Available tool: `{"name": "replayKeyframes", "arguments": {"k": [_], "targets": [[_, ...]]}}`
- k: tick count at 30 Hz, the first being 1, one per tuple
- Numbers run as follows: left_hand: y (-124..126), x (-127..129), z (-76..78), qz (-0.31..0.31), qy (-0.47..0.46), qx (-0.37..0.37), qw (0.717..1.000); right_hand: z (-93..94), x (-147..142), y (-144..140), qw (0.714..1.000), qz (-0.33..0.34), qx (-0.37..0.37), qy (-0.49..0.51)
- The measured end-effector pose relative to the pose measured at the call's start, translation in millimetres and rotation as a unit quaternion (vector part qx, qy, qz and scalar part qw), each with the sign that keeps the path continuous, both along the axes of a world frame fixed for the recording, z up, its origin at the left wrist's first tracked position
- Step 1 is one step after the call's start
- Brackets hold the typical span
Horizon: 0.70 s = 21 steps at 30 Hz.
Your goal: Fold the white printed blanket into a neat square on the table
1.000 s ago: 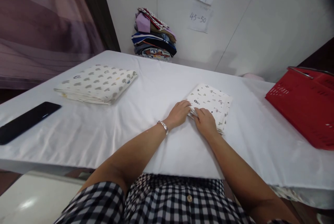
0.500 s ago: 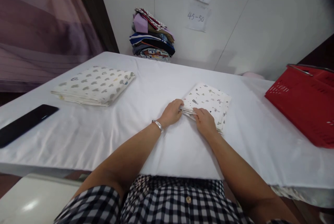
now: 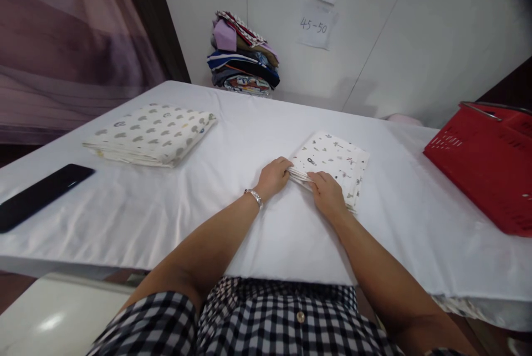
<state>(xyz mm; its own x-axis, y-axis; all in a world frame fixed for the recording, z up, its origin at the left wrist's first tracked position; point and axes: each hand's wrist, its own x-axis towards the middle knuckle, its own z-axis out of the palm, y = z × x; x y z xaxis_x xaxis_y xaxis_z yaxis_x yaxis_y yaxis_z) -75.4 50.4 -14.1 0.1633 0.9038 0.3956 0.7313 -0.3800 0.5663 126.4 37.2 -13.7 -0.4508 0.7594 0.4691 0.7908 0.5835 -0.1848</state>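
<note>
A white cloth point(image 3: 328, 151) with small dark printed motifs lies folded in several layers, right of the middle of the table. My left hand point(image 3: 274, 177), with a silver bracelet at the wrist, pinches the cloth's left corner. On the near edge, my right hand point(image 3: 327, 192) grips the stacked layers between thumb and fingers. The layers' edges show between the two hands. Farther left lies another folded cloth point(image 3: 153, 133), white with grey mushroom-like shapes, touched by neither hand.
A white sheet covers the table point(image 3: 208, 206). At its left lies a black phone point(image 3: 44, 192); at the right stands a red plastic basket point(image 3: 486, 162) with a metal handle. Behind the table, a pile of folded fabrics point(image 3: 244, 57) rises against the wall, beside two paper signs point(image 3: 315, 29).
Hardly anything differs. Both hands keep their hold at the same places on the cloth, and the whole view has shifted very slightly.
</note>
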Motion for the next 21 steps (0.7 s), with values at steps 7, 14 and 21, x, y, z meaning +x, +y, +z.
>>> {"name": "replayKeyframes", "arguments": {"k": [7, 14, 21], "targets": [[-0.8, 1.1, -1.2, 0.007, 0.014, 0.004, 1.000, 2.4, -2.7, -1.0, 0.999, -0.005, 0.005, -0.043], [1.6, -3.8, 0.3, -0.051, 0.129, 0.075, 0.987, 6.3, -7.4, -4.9, 0.995, -0.017, 0.004, -0.093], [0.7, -3.5, 0.5, 0.007, 0.089, 0.007, 0.996, 1.6, -3.3, -12.1, 0.997, 0.001, 0.012, -0.082]]}}
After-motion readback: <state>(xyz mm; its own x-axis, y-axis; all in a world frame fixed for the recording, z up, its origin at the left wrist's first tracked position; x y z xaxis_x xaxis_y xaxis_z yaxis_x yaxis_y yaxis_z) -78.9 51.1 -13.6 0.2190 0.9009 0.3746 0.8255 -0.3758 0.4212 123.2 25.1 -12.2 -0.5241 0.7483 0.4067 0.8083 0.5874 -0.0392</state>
